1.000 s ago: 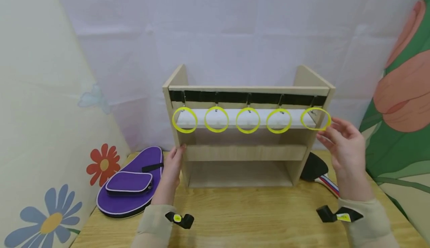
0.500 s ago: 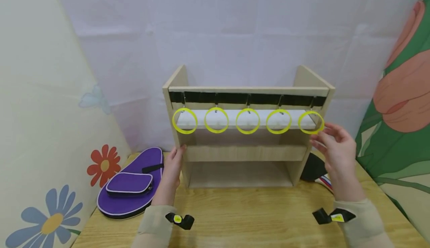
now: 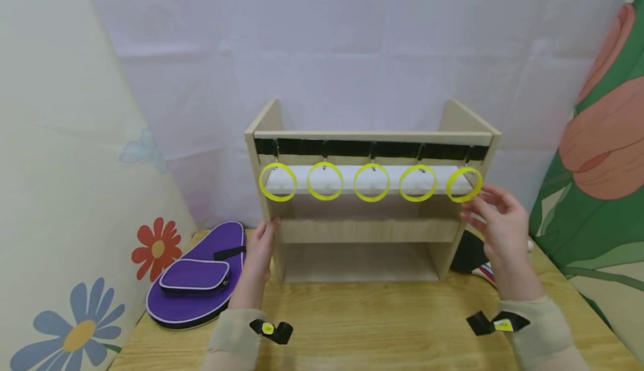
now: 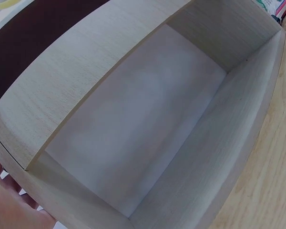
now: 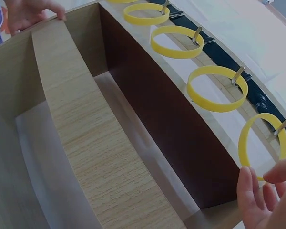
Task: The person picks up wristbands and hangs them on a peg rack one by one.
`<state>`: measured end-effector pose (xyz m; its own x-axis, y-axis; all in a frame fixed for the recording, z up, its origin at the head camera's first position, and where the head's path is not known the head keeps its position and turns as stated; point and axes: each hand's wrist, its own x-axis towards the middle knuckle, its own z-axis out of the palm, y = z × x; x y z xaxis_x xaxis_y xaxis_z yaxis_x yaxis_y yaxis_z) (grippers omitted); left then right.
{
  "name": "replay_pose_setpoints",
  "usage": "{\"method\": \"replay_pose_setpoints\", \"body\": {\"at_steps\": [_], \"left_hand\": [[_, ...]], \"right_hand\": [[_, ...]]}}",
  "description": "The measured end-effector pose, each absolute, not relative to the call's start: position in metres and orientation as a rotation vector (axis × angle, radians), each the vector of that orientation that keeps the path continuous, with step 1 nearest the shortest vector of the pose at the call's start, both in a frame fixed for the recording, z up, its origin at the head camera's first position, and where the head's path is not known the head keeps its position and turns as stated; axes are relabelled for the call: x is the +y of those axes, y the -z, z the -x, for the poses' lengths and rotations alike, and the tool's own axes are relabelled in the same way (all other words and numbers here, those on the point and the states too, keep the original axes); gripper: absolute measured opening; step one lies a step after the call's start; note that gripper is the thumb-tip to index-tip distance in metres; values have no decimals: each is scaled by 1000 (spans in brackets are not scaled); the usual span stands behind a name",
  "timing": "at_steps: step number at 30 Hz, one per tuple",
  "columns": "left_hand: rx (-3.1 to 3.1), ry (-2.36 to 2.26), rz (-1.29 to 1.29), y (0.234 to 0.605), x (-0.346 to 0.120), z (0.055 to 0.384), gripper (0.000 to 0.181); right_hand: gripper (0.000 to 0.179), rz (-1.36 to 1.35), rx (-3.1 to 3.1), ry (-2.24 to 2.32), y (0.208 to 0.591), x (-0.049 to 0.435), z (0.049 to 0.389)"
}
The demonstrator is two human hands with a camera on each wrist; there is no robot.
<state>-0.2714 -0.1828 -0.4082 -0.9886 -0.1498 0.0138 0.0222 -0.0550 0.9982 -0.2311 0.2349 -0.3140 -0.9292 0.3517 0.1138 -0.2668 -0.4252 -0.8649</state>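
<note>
A light wooden shelf rack [image 3: 367, 228] stands on the table. Under its top rail runs a black strip [image 3: 352, 147] with hooks, from which several yellow rings [image 3: 371, 199] hang. My right hand [image 3: 495, 220] is at the rack's right end and pinches the lower edge of the rightmost ring [image 3: 449, 185], which is turned more edge-on than the others. The right wrist view shows that ring [image 5: 243, 140] on its hook, its bottom passing between my fingertips [image 5: 248, 191]. My left hand [image 3: 259, 248] rests flat against the rack's left side panel, its palm [image 4: 5, 200] on the wood.
A purple paddle case [image 3: 193, 276] lies on the wooden table [image 3: 372, 315] left of the rack. A table-tennis paddle [image 3: 470, 248] lies behind the rack's right foot. Flower-printed cloth walls close in on the left and right, with a white sheet behind.
The rightmost ring, pulled out and tilted to the right a second ago, has swung back under its hook. My right hand moved slightly left and down with it. My left hand stayed put.
</note>
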Motion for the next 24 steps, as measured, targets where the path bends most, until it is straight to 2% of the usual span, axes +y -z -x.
{"method": "replay_pose_setpoints", "body": {"at_steps": [8,18,24], "left_hand": [[-2117,2176,-138,406,-186,270,55],[-2257,1968,-128,400,-194,266,53],[-2395,1704,-36,391,-198,249,66]], "right_hand": [[30,134,-1467,-2364,318,234,229],[21,153,-1518,-2273,329,234,218],[18,122,-1748,-2101,338,228,211]]}}
